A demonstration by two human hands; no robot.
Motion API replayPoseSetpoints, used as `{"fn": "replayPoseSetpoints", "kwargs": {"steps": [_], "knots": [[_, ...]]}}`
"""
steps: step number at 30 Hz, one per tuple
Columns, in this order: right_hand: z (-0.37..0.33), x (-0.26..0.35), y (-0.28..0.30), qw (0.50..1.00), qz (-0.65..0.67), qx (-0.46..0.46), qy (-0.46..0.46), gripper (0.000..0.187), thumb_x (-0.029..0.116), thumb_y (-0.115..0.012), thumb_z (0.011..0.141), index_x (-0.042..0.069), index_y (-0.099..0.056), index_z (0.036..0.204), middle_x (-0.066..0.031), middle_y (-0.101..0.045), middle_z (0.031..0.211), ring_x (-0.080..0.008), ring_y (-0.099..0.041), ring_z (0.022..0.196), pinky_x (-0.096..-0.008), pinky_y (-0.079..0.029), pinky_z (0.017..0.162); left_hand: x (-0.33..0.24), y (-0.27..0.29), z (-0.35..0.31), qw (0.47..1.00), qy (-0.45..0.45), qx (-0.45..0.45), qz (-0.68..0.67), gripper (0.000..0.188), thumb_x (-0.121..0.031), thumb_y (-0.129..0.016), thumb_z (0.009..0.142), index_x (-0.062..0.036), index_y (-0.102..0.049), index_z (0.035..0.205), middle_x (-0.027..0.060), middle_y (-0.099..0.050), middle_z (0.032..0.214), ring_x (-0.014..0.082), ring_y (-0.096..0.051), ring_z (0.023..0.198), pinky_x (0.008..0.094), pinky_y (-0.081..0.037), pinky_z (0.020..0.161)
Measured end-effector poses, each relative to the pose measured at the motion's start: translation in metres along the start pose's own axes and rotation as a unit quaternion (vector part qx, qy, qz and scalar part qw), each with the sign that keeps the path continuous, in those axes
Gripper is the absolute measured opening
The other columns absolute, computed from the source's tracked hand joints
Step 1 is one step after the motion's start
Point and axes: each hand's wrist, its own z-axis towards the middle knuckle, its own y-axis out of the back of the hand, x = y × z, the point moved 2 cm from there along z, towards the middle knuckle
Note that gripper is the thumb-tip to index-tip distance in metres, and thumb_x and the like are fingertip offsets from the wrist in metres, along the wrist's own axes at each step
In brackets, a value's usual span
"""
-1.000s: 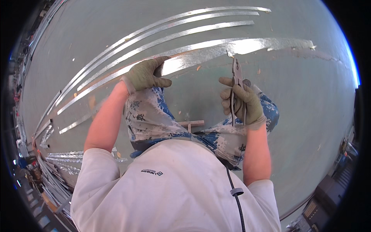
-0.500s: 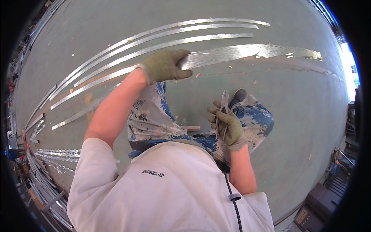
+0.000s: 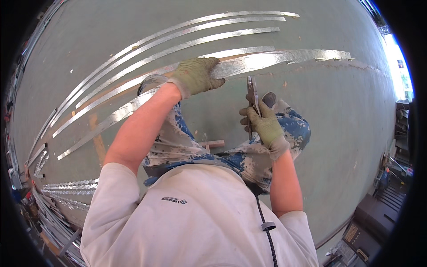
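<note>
My left hand (image 3: 195,76), in an olive work glove, grips a long, shiny sheet-metal strip (image 3: 253,61) with its fingers and thumb closed about it. The strip runs out to the right of this hand, and its far right part has jagged cuts along the lower edge. Part of it passes behind my left wrist and forearm. My gloved right hand (image 3: 267,128) holds metal pliers (image 3: 252,91) with the jaws pointing up toward the strip, a little below its lower edge. The pliers and strip look apart. Whether the jaws are open I cannot tell.
Several long narrow metal strips (image 3: 213,37) lie on the grey floor beyond my left hand. Twisted metal pieces (image 3: 73,187) are at the left. A short reddish bar (image 3: 212,144) lies between my legs. A dark machine (image 3: 373,231) stands at the lower right.
My right hand has raised the pliers from beside my knee toward the strip, and their jaws now point straight up. My left hand stays on the strip, slightly farther right in view.
</note>
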Motion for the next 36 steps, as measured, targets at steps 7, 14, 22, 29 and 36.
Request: {"fn": "replayPoseSetpoints", "kwargs": {"steps": [7,14,22,29,36], "knots": [[0.016,-0.004,-0.001,0.999,0.001,-0.033,0.021,0.049,0.018,-0.058,0.111,0.01,-0.049,0.158,-0.0058,-0.071,0.109,-0.0122,-0.064,0.086,-0.0293,-0.052,0.069,-0.003,0.004,-0.001,0.999,0.025,0.029,0.003,0.068,-0.048,-0.079,0.087,-0.0008,-0.069,0.135,0.0202,-0.078,0.096,0.0342,-0.077,0.087,0.0434,-0.061,0.082],[0.024,-0.005,0.0,0.993,-0.092,-0.071,0.028,0.052,0.019,-0.062,0.108,0.01,-0.05,0.159,-0.0036,-0.07,0.099,-0.0116,-0.062,0.08,-0.0289,-0.053,0.069,-0.004,0.003,0.002,0.999,0.021,0.037,0.004,0.072,-0.052,-0.077,0.087,-0.0013,-0.068,0.138,0.0222,-0.079,0.106,0.0359,-0.077,0.098,0.0442,-0.06,0.089],[0.026,-0.007,-0.001,0.994,-0.063,-0.089,0.021,0.051,0.02,-0.063,0.108,0.006,-0.054,0.156,-0.0029,-0.072,0.096,-0.012,-0.063,0.078,-0.0281,-0.053,0.072,-0.003,0.003,0.004,0.998,0.027,0.054,0.008,0.074,-0.055,-0.076,0.089,-0.0019,-0.067,0.14,0.0227,-0.079,0.11,0.0359,-0.077,0.102,0.0437,-0.059,0.092],[0.014,0.014,-0.008,0.996,0.019,-0.058,-0.064,0.033,0.026,-0.072,0.103,0.006,-0.066,0.128,0.0025,-0.056,0.076,-0.008,-0.048,0.057,-0.0272,-0.039,0.05,-0.01,0.011,0.001,0.995,0.03,0.091,-0.02,0.078,-0.051,-0.081,0.086,-0.0013,-0.065,0.144,0.022,-0.078,0.118,0.0323,-0.075,0.111,0.0415,-0.057,0.098],[0.009,0.025,-0.009,0.99,0.088,-0.033,-0.108,0.016,0.022,-0.072,0.101,0.01,-0.065,0.108,0.0055,-0.047,0.074,-0.0052,-0.038,0.056,-0.0236,-0.028,0.048,0.0,0.002,0.034,0.961,0.051,0.137,-0.233,0.06,-0.036,-0.081,0.093,-0.0009,-0.069,0.14,0.0119,-0.08,0.11,0.0208,-0.075,0.099,0.0357,-0.059,0.087]]}}
